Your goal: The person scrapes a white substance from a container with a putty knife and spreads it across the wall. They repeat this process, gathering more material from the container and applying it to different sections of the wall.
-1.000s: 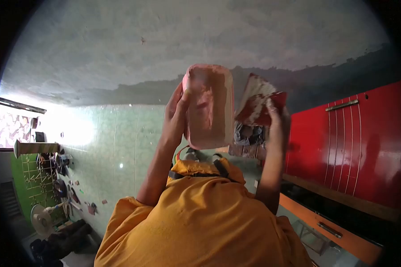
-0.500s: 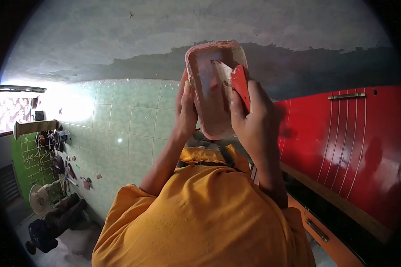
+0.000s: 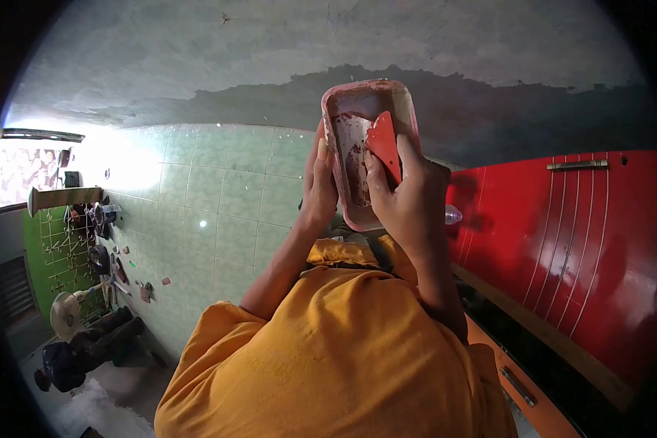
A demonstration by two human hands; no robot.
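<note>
My left hand (image 3: 320, 186) is closed around the left side of a shallow pinkish tray (image 3: 404, 102) with paste smeared along its rim. The tray is held up in front of my chest, tilted so that its inside faces me. In my right hand (image 3: 417, 191) is a red putty knife (image 3: 387, 146), gripped between thumb and fingers. Its wide blade, coated with whitish paste and dark marks, lies inside the tray toward the left wall. My right fingers behind the handle and tray edge are partly hidden.
A grey wall (image 3: 233, 55) with a darker patch rises ahead, above green tiles (image 3: 226, 175). Red cabinet doors (image 3: 525, 219) stand at right, with an orange drawer (image 3: 518, 379) nearby. At lower left are a fan (image 3: 66, 315) and another person (image 3: 73, 358).
The tray and both hands sit slightly farther right in view. The putty knife has turned, and its blade has moved from the tray's upper middle down against the left part of its inside.
</note>
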